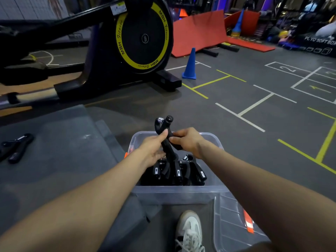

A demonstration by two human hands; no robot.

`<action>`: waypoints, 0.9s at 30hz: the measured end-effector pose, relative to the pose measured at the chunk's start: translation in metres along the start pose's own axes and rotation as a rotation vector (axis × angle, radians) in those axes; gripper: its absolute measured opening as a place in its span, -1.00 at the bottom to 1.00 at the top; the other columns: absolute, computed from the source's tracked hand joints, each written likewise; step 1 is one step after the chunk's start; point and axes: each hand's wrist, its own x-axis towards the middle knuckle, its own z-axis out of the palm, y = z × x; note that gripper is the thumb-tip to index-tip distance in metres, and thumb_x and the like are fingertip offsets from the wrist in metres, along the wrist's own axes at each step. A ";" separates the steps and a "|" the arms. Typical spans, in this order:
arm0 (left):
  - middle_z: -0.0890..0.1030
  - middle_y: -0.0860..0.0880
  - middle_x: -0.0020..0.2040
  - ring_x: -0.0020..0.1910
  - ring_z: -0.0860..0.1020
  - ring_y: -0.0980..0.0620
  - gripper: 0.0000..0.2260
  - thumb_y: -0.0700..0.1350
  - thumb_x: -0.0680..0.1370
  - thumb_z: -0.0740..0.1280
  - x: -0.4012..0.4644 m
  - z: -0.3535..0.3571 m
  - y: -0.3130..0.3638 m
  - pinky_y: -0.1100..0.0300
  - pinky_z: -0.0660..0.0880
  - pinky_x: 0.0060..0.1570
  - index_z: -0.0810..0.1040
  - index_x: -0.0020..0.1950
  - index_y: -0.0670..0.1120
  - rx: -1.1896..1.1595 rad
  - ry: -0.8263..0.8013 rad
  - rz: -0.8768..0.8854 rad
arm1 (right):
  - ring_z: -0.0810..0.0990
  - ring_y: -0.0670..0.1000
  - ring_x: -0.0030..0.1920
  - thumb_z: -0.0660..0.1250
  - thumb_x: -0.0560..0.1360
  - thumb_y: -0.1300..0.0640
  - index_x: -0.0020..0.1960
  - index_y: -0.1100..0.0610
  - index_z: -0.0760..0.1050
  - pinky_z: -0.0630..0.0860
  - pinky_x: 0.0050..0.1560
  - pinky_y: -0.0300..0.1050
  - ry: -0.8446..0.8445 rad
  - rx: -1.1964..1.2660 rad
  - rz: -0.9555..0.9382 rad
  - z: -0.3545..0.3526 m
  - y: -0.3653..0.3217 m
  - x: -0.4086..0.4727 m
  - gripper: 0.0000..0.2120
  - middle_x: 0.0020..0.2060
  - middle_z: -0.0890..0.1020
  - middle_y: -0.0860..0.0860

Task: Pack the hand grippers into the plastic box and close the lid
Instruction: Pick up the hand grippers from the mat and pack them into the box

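Observation:
A clear plastic box [179, 192] stands on the floor in front of me, with several black hand grippers [189, 171] upright inside it. Above the box I hold one black hand gripper [164, 124] with its spring end up. My left hand [153, 148] pinches one handle between thumb and fingers. My right hand [185, 141] is closed around the other handle. Two more hand grippers [15, 147] lie on a grey mat at the far left. The clear lid [234, 220] with an orange latch lies on the floor at the lower right.
A black and yellow exercise bike [138, 39] stands behind the box to the left. A blue cone [190, 65] and red mats [200, 31] are farther back. My white shoe [190, 231] rests just in front of the box. The grey mat [54, 151] spreads out on the left.

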 end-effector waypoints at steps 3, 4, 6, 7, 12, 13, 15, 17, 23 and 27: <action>0.61 -0.11 -0.08 -0.14 0.60 -0.08 -0.78 -0.02 0.57 0.27 0.000 -0.003 0.004 0.12 0.54 -0.17 0.57 -0.05 -0.16 -0.030 0.005 0.010 | 0.60 0.01 -0.08 0.29 0.55 0.24 0.22 0.25 0.56 0.51 0.20 -0.12 -0.069 0.035 -0.039 0.002 -0.004 -0.004 -0.73 -0.02 0.66 0.17; 0.61 -0.13 -0.08 -0.14 0.60 -0.09 -0.77 -0.04 0.58 0.25 -0.001 -0.003 0.004 0.11 0.54 -0.14 0.56 0.01 -0.19 -0.052 0.010 0.017 | 0.61 0.02 -0.04 0.28 0.55 0.24 0.24 0.24 0.55 0.51 0.23 -0.11 -0.091 0.040 -0.057 0.004 -0.005 -0.005 -0.73 0.04 0.66 0.19; 0.60 -0.14 -0.20 -0.26 0.59 -0.09 -0.77 -0.10 0.60 0.22 -0.001 -0.002 0.005 0.05 0.56 -0.06 0.51 0.16 -0.21 -0.083 0.031 0.026 | 0.64 0.07 0.05 0.28 0.55 0.23 0.23 0.23 0.56 0.48 0.30 -0.02 -0.119 0.033 -0.094 0.008 -0.005 -0.005 -0.73 0.09 0.66 0.20; 0.59 -0.13 -0.29 -0.37 0.57 -0.06 -0.78 -0.13 0.61 0.21 -0.002 0.000 0.007 0.07 0.60 -0.14 0.49 0.18 -0.20 -0.102 0.043 0.028 | 0.64 0.11 0.10 0.29 0.55 0.22 0.23 0.22 0.56 0.48 0.31 0.01 -0.126 0.007 -0.103 0.009 -0.006 -0.005 -0.73 0.10 0.65 0.21; 0.57 -0.13 -0.28 -0.37 0.58 -0.01 -0.72 -0.20 0.64 0.12 0.003 0.011 0.008 0.11 0.55 -0.33 0.41 0.30 -0.29 -0.241 0.015 0.016 | 0.58 -0.02 -0.17 0.33 0.52 0.24 0.20 0.23 0.58 0.51 -0.17 -0.27 0.075 -0.047 -0.149 0.003 -0.003 0.005 -0.74 -0.06 0.66 0.16; 0.58 -0.12 -0.22 -0.26 0.59 -0.03 -0.72 -0.19 0.64 0.10 0.004 0.013 0.006 0.10 0.54 -0.22 0.42 0.29 -0.27 -0.222 -0.016 -0.009 | 0.61 0.00 -0.09 0.35 0.50 0.24 0.22 0.25 0.56 0.50 -0.11 -0.28 0.137 -0.059 -0.126 -0.001 -0.001 0.008 -0.71 0.00 0.66 0.15; 0.60 -0.12 -0.07 -0.08 0.58 -0.07 -0.70 -0.16 0.65 0.06 0.007 0.016 -0.002 0.09 0.51 -0.06 0.45 0.26 -0.27 -0.150 -0.077 -0.055 | 0.61 0.10 0.12 0.40 0.47 0.21 0.22 0.28 0.54 0.52 0.16 -0.15 0.170 -0.163 -0.049 -0.011 0.009 0.012 -0.66 0.10 0.64 0.17; 0.58 -0.16 0.05 -0.11 0.58 -0.06 -0.74 -0.17 0.65 0.07 0.014 0.022 -0.010 0.09 0.52 -0.03 0.53 0.08 -0.22 -0.092 -0.097 -0.064 | 0.63 0.15 0.07 0.42 0.46 0.17 0.13 0.32 0.58 0.52 0.21 -0.01 0.105 -0.302 0.032 -0.020 0.020 0.015 -0.68 0.02 0.67 0.20; 0.63 -0.02 -0.33 -0.33 0.58 0.09 -0.76 -0.16 0.64 0.11 0.039 0.042 -0.035 0.27 0.56 -0.31 0.49 -0.14 -0.16 -0.013 -0.118 -0.024 | 0.51 0.04 -0.33 0.42 0.44 0.21 -0.04 0.38 0.62 0.46 -0.26 -0.18 0.075 -0.426 0.105 -0.038 0.044 0.031 -0.78 -0.35 0.55 0.10; 0.58 -0.07 -0.20 -0.11 0.55 -0.08 -0.74 -0.07 0.63 0.14 0.065 0.035 -0.061 0.16 0.47 -0.13 0.55 -0.12 -0.13 0.535 -0.013 0.114 | 0.57 0.09 -0.18 0.39 0.44 0.19 0.03 0.32 0.57 0.49 -0.24 -0.15 0.074 -0.568 0.176 -0.048 0.072 0.053 -0.76 -0.17 0.62 0.13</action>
